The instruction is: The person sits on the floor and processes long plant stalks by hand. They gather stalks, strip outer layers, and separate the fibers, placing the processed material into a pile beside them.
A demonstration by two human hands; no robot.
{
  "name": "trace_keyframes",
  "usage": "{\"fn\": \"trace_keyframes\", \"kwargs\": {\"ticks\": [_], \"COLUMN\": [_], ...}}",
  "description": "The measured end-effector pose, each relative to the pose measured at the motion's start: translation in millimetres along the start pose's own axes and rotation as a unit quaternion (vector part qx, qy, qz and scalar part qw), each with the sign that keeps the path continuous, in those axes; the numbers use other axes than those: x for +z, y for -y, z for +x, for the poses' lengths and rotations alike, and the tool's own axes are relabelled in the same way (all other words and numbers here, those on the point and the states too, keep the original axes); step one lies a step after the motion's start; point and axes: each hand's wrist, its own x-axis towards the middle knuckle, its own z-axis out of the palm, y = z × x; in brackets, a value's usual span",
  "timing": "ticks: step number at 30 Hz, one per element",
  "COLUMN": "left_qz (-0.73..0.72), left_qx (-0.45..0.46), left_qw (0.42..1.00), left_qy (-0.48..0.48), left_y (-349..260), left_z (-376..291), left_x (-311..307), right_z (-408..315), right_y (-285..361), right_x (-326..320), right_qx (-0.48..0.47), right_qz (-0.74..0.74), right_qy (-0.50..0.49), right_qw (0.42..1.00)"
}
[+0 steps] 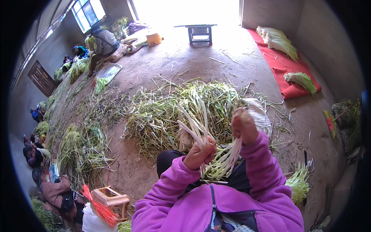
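My left hand (202,153) is closed around a few long white vegetable stalks (192,129), whose pale ends fan out above the fist. My right hand (244,125), raised to the right, grips a bunch of thin whitish stalks (234,152). That bunch hangs below the fist and spreads towards yellow-green leaves (216,169) over my lap. A broad heap of green and withered stalks (156,121) lies on the floor just beyond my hands. Behind my right hand, a white woven sack (259,114) lies at the heap's edge.
Bundled stalks (276,40) rest on a red cloth (279,69) at right. A small wooden stool (110,197) and red ties (98,206) are at lower left. Several people sit along the left wall, one person (56,188) close by. A low table (200,33) stands by the bright doorway.
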Motion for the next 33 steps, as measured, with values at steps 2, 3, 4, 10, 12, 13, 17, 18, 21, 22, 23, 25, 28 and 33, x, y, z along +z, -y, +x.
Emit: {"fn": "trace_keyframes", "kwargs": {"ticks": [2,3,4,10,12,13,17,18,21,22,23,25,28,33], "left_qz": [0.045,0.063,0.081,0.070,0.087,0.109,0.175,0.161,0.150,0.138,0.126,0.136,0.131,0.113], "left_qx": [-0.010,-0.004,0.002,0.010,-0.022,-0.002,0.042,0.014,-0.056,-0.076,-0.096,-0.121,-0.151,-0.103], "left_qw": [0.999,0.998,0.996,0.997,0.995,0.993,0.983,0.987,0.986,0.986,0.984,0.977,0.971,0.987], "left_qy": [-0.011,0.008,0.027,0.018,-0.052,-0.044,-0.033,-0.009,0.035,0.057,0.079,0.109,0.135,0.056], "left_y": [0.7,2.6,5.9,4.6,1.6,1.5,-0.4,-1.1,-3.4,-0.3,2.2,2.0,4.9,12.4], "left_z": [0.9,1.3,1.2,1.7,0.8,1.0,2.1,1.0,-1.4,-2.3,-2.0,-1.3,-1.6,-1.9], "left_x": [2.7,2.0,-0.3,1.1,5.4,3.4,-2.0,-3.0,6.1,7.0,7.6,11.4,10.4,0.3], "right_z": [-1.8,-5.1,-7.5,-9.9,-11.9,-10.5,1.9,5.5,17.4,20.2,20.4,17.9,21.2,20.0], "right_y": [10.4,14.7,13.0,12.7,7.2,3.3,5.2,7.8,4.9,3.0,2.9,11.8,7.4,3.6], "right_x": [23.4,34.7,39.8,36.9,34.5,30.9,11.8,7.6,-8.8,-6.3,-0.4,14.5,28.0,28.1], "right_qx": [-0.057,-0.050,0.031,0.080,0.005,-0.019,0.003,0.010,0.042,0.040,0.050,0.084,0.023,-0.054], "right_qz": [-0.145,-0.148,-0.123,-0.101,-0.142,-0.122,0.036,0.075,0.078,0.071,0.064,0.048,-0.007,0.006], "right_qy": [0.058,0.065,0.063,0.085,0.039,0.000,-0.118,-0.140,-0.060,-0.006,0.041,0.129,0.171,0.087], "right_qw": [0.986,0.986,0.990,0.988,0.989,0.992,0.992,0.987,0.994,0.997,0.996,0.987,0.985,0.995]}}
